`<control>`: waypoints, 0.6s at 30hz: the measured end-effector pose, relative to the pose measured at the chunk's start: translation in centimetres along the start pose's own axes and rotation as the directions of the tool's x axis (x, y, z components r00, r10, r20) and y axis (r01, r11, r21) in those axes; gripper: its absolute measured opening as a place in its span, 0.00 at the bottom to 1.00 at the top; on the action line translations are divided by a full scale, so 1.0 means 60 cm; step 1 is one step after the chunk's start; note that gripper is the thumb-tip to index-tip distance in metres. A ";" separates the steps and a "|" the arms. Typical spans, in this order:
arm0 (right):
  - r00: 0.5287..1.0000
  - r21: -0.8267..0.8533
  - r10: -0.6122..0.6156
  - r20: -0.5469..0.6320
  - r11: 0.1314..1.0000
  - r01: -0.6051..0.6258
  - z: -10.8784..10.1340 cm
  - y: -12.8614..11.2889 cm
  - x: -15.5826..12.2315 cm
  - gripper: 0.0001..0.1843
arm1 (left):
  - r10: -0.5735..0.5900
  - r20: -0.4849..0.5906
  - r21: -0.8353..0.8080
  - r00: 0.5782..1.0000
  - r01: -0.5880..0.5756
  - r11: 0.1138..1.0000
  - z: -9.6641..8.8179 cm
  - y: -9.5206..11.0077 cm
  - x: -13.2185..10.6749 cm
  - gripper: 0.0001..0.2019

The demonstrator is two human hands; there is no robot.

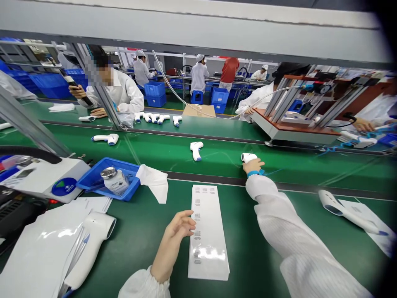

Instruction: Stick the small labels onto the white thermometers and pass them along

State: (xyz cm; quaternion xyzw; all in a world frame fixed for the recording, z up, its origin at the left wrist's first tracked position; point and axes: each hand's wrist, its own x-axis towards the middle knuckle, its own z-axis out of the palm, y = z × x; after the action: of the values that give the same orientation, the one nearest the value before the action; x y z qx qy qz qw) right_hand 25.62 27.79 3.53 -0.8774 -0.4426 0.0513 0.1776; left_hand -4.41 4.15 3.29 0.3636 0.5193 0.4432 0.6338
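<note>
My right hand point(253, 166), with a blue band at the wrist, reaches far forward to the green belt. Its fingers close around the handle of a white infrared thermometer point(248, 157), whose head points left. My left hand point(180, 227) hovers by the left edge of a stack of label sheets point(210, 231), fingers loosely bent and apart, with nothing in them. Small printed labels run down the left side and across the top of the upper sheet. Another thermometer point(196, 150) lies on the belt, left of my right hand.
A blue tray point(108, 194) with a metal-capped bottle point(114, 180) is at left, beside a white cloth point(153, 182). Thermometers lie at near left point(91, 244) and right point(350, 213). Across the belt sit co-workers point(124, 89) and a press fixture point(297, 120). A metal beam crosses overhead.
</note>
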 end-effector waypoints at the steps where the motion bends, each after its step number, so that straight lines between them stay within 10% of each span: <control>1: 0.999 0.048 -0.010 0.032 0.999 0.008 -0.009 0.004 -0.008 0.28 | -0.006 -0.010 -0.003 1.000 0.006 1.000 0.005 0.000 0.002 0.18; 7: 0.890 0.460 -0.328 0.317 0.874 0.158 -0.033 0.017 -0.198 0.22 | -0.026 -0.077 -0.150 0.997 0.014 0.989 0.055 0.003 0.013 0.38; 12: 0.501 0.818 -0.653 0.568 0.511 -0.262 -0.047 0.032 -0.422 0.26 | 0.015 -0.098 -0.372 0.995 -0.051 0.927 0.085 0.001 0.017 0.44; 18: 0.208 0.586 -0.616 0.759 0.509 -0.630 -0.077 0.051 -0.507 0.32 | 0.183 -0.259 -0.156 0.949 -0.228 0.961 0.062 0.003 0.012 0.37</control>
State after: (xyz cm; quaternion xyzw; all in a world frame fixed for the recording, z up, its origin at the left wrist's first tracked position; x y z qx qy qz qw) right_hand 10.74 0.70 4.68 -0.4079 -0.3466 0.8029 0.2623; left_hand -0.77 4.88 3.92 0.2991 0.5088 0.5938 0.5468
